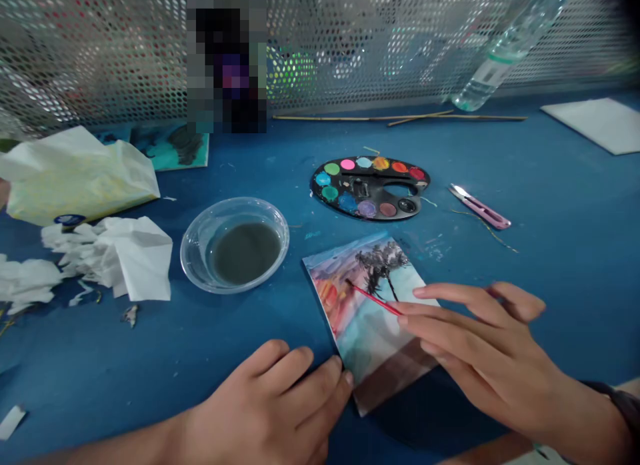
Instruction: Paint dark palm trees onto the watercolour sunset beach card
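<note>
Near the bottom centre of the frame, a small painted card (365,312) lies at a slight angle on the blue surface (150,365), and it shows a dark tree over pink and pale blue colours. The two hands are apart, one on each side of the card. The left hand (270,405) rests with its fingertips against the lower left edge of the card and does not grip it. The right hand (480,338) holds a thin red paintbrush (375,298) between the fingers, and the tip of the brush touches the painting to the left of the tree. Above the card lies a round watercolour palette (370,188), with pink snips (480,206) to its right. A clear plastic bowl (200,252) of grey water sits to the left, beside crumpled tissues (120,258).
</note>
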A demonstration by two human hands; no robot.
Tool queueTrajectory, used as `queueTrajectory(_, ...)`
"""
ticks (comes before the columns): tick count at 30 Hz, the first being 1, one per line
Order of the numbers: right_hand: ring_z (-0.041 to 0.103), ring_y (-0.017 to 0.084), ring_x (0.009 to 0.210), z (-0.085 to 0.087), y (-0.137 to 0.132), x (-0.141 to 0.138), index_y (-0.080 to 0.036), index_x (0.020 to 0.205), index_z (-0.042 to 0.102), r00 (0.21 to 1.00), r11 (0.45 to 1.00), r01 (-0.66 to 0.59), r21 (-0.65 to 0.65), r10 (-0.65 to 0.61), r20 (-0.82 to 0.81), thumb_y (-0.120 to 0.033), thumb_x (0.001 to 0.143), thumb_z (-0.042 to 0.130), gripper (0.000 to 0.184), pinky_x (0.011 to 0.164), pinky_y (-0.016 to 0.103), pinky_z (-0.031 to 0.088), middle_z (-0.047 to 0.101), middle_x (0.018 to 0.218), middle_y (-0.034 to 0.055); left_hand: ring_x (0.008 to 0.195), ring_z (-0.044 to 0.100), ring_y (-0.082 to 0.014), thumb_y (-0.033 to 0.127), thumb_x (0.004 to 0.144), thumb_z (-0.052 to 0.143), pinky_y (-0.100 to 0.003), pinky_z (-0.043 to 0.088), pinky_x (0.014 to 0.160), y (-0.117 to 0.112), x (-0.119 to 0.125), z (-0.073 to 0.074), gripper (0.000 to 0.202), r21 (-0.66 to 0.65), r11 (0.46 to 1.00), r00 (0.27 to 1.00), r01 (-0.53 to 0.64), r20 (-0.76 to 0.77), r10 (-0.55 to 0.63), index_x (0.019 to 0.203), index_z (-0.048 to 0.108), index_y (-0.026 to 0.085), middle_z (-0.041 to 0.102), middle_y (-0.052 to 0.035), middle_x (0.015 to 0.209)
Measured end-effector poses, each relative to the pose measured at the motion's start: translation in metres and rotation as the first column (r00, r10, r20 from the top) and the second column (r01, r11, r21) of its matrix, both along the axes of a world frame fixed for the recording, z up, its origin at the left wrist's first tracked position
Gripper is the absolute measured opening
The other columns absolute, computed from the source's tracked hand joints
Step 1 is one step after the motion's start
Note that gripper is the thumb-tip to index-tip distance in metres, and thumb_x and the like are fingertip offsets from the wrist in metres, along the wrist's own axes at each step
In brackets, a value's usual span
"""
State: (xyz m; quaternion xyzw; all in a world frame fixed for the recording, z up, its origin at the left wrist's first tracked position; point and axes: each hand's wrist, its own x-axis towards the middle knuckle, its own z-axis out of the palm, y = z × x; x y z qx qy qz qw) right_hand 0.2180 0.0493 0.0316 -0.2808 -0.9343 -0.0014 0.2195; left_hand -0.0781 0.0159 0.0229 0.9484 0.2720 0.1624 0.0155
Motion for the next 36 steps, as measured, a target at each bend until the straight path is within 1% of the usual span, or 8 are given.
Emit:
queueTrajectory(5,0.062,0.023,0.118,0.009,0.015,0.011,-0.019,0.116,0.065,0.999,0.999,-0.036,0.031,0.035,0.023,-0.009,0.102,0.044,0.027,0.092,0.040,0.043,0.081,0.109,0.0040,0.102,0.062,-0.0157,0.030,0.109,0.048,-0.033,0.043,0.088,0.000,0.001,0.000,0.031,0.011,1.000,1.000,-0.001,-0.011,0.001,0.124,0.074,0.023,0.076,0.0084,0.125)
queueTrajectory(10,0.070,0.018,0.092,0.026,0.090,0.027,-0.025,0.102,0.070,0.942,0.930,0.328,0.164,-0.309,-0.131,-0.021,0.107,0.047,0.024,0.089,0.042,0.034,0.079,0.097,0.0023,0.103,0.062,-0.0145,0.032,0.109,0.048,-0.033,0.041,0.088,0.000,0.001,-0.003,0.031,0.021,1.000,1.000,-0.012,-0.007,0.012,0.127,0.073,0.025,0.076,0.0097,0.125)
queueTrajectory(15,0.067,0.016,0.097,0.032,0.150,0.027,-0.019,0.098,0.071,0.914,0.916,0.384,-0.114,-0.395,-0.093,-0.031,0.111,0.040,0.036,0.101,0.042,0.034,0.078,0.098,0.0020,0.100,0.061,-0.0146,0.034,0.110,0.048,-0.034,0.040,0.087,0.000,0.002,-0.002,0.030,0.028,0.999,1.000,-0.024,0.010,0.024,0.125,0.073,0.025,0.077,0.0086,0.120)
queueTrajectory(18,0.065,0.016,0.103,0.030,0.150,0.016,-0.018,0.102,0.072,0.949,0.919,0.310,-0.243,-0.316,0.019,-0.033,0.112,0.035,0.041,0.105,0.045,0.031,0.078,0.105,0.0019,0.100,0.060,-0.0153,0.036,0.110,0.048,-0.034,0.039,0.087,-0.001,0.001,-0.003,0.030,0.030,0.999,0.999,-0.035,0.006,0.035,0.124,0.073,0.026,0.077,0.0093,0.118)
queueTrajectory(21,0.065,0.016,0.104,0.027,0.143,0.009,-0.019,0.100,0.071,0.955,0.916,0.297,-0.270,-0.289,0.070,-0.033,0.112,0.034,0.042,0.105,0.047,0.030,0.078,0.105,0.0016,0.100,0.059,-0.0155,0.036,0.111,0.047,-0.035,0.039,0.087,0.000,0.001,-0.006,0.031,0.032,0.998,0.999,-0.045,0.009,0.045,0.124,0.074,0.027,0.078,0.0108,0.118)
queueTrajectory(26,0.066,0.019,0.098,0.022,0.147,0.013,-0.022,0.098,0.072,0.943,0.913,0.325,-0.244,-0.331,0.018,-0.034,0.111,0.038,0.038,0.104,0.049,0.031,0.078,0.102,0.0019,0.100,0.059,-0.0148,0.038,0.111,0.047,-0.035,0.039,0.086,0.003,0.001,-0.010,0.032,0.061,0.998,0.999,-0.026,0.035,0.023,0.124,0.074,0.028,0.078,0.0118,0.118)
queueTrajectory(31,0.067,0.020,0.094,0.019,0.146,0.019,-0.022,0.099,0.072,0.934,0.916,0.340,-0.213,-0.355,-0.036,-0.037,0.110,0.041,0.036,0.103,0.049,0.035,0.077,0.096,0.0024,0.103,0.061,-0.0148,0.037,0.110,0.048,-0.034,0.040,0.088,0.001,-0.001,-0.006,0.031,-0.001,1.000,1.000,-0.010,-0.016,0.010,0.126,0.073,0.027,0.077,0.0106,0.122)
queueTrajectory(36,0.068,0.019,0.093,0.017,0.110,0.017,-0.024,0.094,0.072,0.904,0.918,0.335,-0.213,-0.377,-0.204,-0.031,0.109,0.046,0.031,0.097,0.044,0.039,0.078,0.093,0.0038,0.104,0.061,-0.0154,0.033,0.108,0.053,-0.034,0.041,0.088,0.001,-0.001,0.001,0.031,-0.016,0.999,0.999,0.028,-0.017,-0.028,0.130,0.071,0.022,0.074,0.0070,0.129)
